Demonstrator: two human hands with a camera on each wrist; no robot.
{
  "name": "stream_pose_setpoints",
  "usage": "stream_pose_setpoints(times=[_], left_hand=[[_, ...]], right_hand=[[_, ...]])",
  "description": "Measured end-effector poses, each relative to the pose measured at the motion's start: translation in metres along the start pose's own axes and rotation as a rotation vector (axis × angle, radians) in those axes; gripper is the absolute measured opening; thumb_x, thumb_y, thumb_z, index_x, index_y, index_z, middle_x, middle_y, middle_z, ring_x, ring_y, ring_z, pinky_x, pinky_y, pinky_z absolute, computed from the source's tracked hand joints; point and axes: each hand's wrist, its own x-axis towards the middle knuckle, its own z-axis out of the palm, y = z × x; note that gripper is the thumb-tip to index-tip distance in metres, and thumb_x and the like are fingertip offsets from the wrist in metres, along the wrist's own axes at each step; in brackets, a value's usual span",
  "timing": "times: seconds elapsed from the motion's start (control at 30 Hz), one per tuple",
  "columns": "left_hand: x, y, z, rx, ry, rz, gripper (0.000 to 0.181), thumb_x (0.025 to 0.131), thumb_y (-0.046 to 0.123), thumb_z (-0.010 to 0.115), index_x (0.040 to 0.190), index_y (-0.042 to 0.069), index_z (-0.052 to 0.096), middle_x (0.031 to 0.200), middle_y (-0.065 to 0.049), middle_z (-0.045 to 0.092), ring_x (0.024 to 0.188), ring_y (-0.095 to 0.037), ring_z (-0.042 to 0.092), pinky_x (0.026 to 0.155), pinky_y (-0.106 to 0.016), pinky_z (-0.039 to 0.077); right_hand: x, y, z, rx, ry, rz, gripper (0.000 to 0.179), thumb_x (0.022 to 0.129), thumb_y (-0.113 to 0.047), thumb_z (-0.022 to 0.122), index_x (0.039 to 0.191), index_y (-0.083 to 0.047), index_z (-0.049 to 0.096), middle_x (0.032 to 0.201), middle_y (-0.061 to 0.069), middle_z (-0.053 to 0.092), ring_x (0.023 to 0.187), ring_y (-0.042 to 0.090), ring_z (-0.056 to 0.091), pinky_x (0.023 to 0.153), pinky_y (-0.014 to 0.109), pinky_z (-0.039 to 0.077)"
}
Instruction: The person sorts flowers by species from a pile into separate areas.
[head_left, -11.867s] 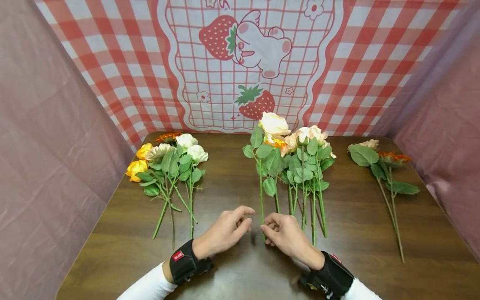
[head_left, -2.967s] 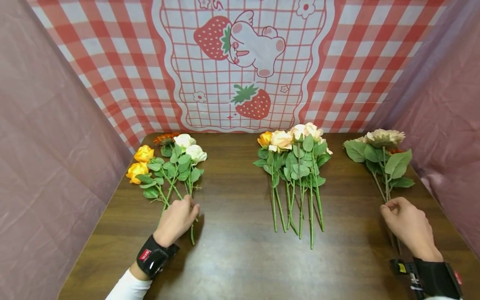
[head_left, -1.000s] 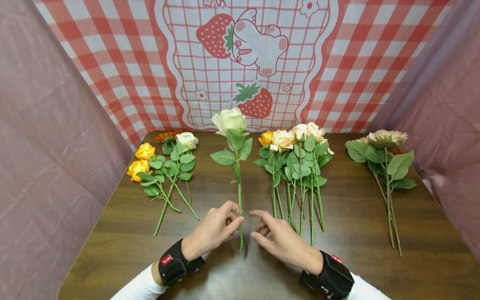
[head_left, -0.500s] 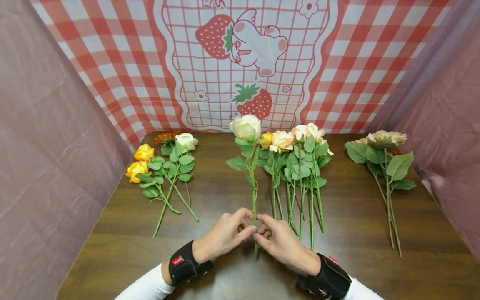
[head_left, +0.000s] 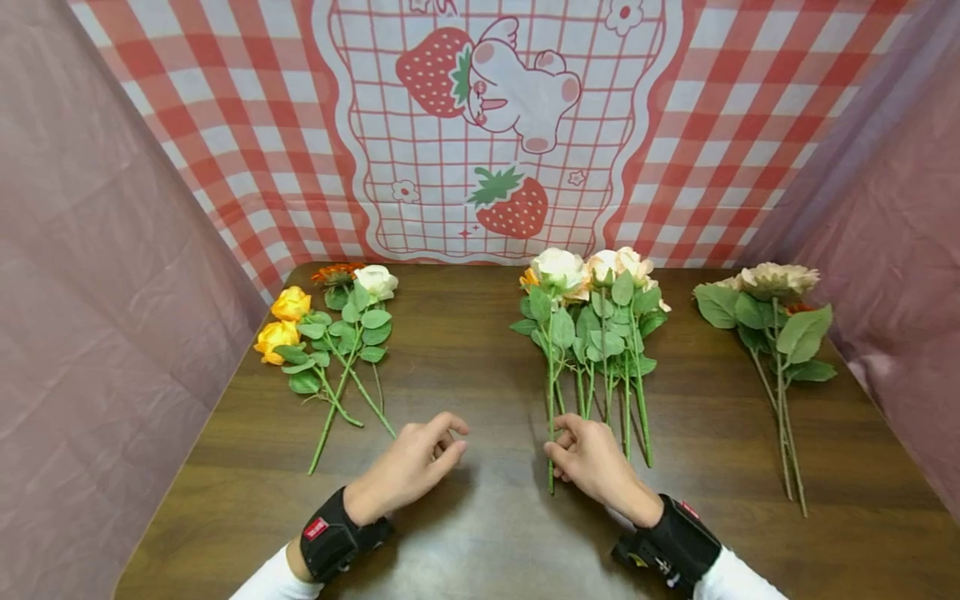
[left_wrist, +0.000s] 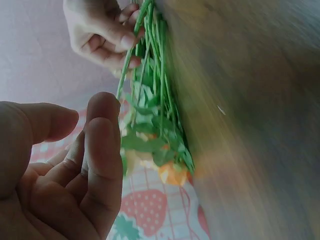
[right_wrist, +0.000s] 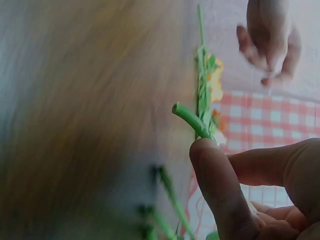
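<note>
My right hand (head_left: 597, 460) pinches the lower stem of a white rose (head_left: 559, 271) between thumb and fingertips. The bloom lies over the left side of the middle bunch of peach roses (head_left: 630, 265), hiding part of an orange flower. In the right wrist view the cut stem end (right_wrist: 188, 118) sticks out past the fingertips. My left hand (head_left: 408, 465) hovers over the table left of the rose, fingers loosely bent and holding nothing. The left wrist view shows a gap between its thumb and fingers (left_wrist: 102, 155).
On the left lie two yellow-orange flowers (head_left: 277, 340), an orange flower (head_left: 337, 273) and another white rose (head_left: 377, 282). A bunch with a cream flower (head_left: 780, 280) lies on the right. A checked cloth (head_left: 262, 125) hangs behind the wooden table (head_left: 480, 533).
The left hand took a white rose from the left group and brought it to the middle. The right hand took it over and moved it right onto the middle bunch; the left hand let go.
</note>
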Motion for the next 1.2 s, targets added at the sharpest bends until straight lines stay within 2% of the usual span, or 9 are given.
stream_pose_setpoints(times=[0.2, 0.4, 0.5, 0.63, 0.73, 0.87, 1.0, 1.2], left_hand=[[-0.007, -0.008, -0.008, 0.035, 0.034, -0.051, 0.013, 0.089, 0.011, 0.057, 0.102, 0.008, 0.058, 0.065, 0.005, 0.063, 0.055, 0.001, 0.053, 0.048, -0.021, 0.048], [-0.01, -0.011, -0.02, 0.071, 0.053, -0.107, 0.012, 0.09, 0.012, 0.057, 0.101, 0.009, 0.058, 0.067, 0.005, 0.064, 0.056, -0.001, 0.054, 0.049, -0.024, 0.048], [-0.012, -0.013, -0.026, 0.098, 0.073, -0.142, 0.012, 0.089, 0.013, 0.058, 0.1, 0.01, 0.059, 0.067, 0.006, 0.064, 0.056, -0.001, 0.054, 0.049, -0.024, 0.048], [-0.014, -0.019, -0.037, 0.122, 0.103, -0.186, 0.011, 0.09, 0.014, 0.057, 0.1, 0.01, 0.059, 0.069, 0.004, 0.065, 0.056, -0.001, 0.054, 0.048, -0.025, 0.047], [-0.017, -0.027, -0.046, 0.17, 0.147, -0.219, 0.009, 0.09, 0.015, 0.057, 0.098, 0.011, 0.059, 0.068, 0.004, 0.065, 0.053, -0.001, 0.053, 0.045, -0.025, 0.046], [-0.022, -0.037, -0.057, 0.226, 0.211, -0.3, 0.008, 0.089, 0.014, 0.056, 0.095, 0.011, 0.059, 0.065, 0.003, 0.064, 0.049, -0.003, 0.051, 0.043, -0.028, 0.044], [-0.025, -0.041, -0.062, 0.209, 0.208, -0.371, 0.011, 0.089, 0.016, 0.056, 0.097, 0.009, 0.06, 0.065, -0.001, 0.065, 0.049, -0.007, 0.051, 0.044, -0.031, 0.043], [-0.023, -0.041, -0.063, 0.22, 0.189, -0.369, 0.013, 0.09, 0.018, 0.055, 0.098, 0.008, 0.059, 0.065, -0.002, 0.064, 0.047, -0.007, 0.048, 0.041, -0.03, 0.041]], right_hand=[[0.005, 0.012, -0.007, -0.051, 0.045, 0.047, 0.035, 0.081, -0.001, 0.063, 0.113, 0.009, 0.054, 0.062, 0.004, 0.064, 0.046, 0.009, 0.055, 0.045, 0.027, 0.05], [0.009, 0.017, -0.013, -0.066, 0.01, 0.104, 0.045, 0.083, -0.007, 0.063, 0.123, 0.006, 0.046, 0.058, 0.002, 0.063, 0.044, 0.012, 0.055, 0.043, 0.03, 0.049], [0.011, 0.018, -0.014, -0.051, -0.014, 0.125, 0.044, 0.084, -0.009, 0.062, 0.123, 0.005, 0.047, 0.056, 0.001, 0.063, 0.043, 0.013, 0.056, 0.039, 0.031, 0.049], [0.014, 0.018, -0.014, -0.038, -0.034, 0.141, 0.033, 0.085, -0.01, 0.061, 0.114, 0.004, 0.054, 0.054, 0.002, 0.062, 0.041, 0.014, 0.056, 0.036, 0.03, 0.048], [0.015, 0.018, -0.014, -0.043, -0.033, 0.131, 0.017, 0.085, -0.01, 0.059, 0.098, 0.001, 0.059, 0.052, 0.002, 0.061, 0.039, 0.013, 0.055, 0.035, 0.03, 0.048], [0.016, 0.017, -0.014, -0.046, -0.015, 0.105, 0.006, 0.086, -0.009, 0.057, 0.083, -0.004, 0.058, 0.05, 0.003, 0.06, 0.038, 0.012, 0.055, 0.034, 0.03, 0.047], [0.015, 0.018, -0.016, -0.04, 0.007, 0.096, 0.006, 0.088, -0.009, 0.057, 0.084, -0.004, 0.058, 0.05, 0.004, 0.058, 0.04, 0.013, 0.056, 0.034, 0.03, 0.046], [0.019, 0.023, -0.019, -0.013, 0.013, 0.128, 0.008, 0.088, -0.011, 0.057, 0.089, -0.004, 0.06, 0.05, 0.005, 0.06, 0.041, 0.015, 0.057, 0.034, 0.031, 0.048]])
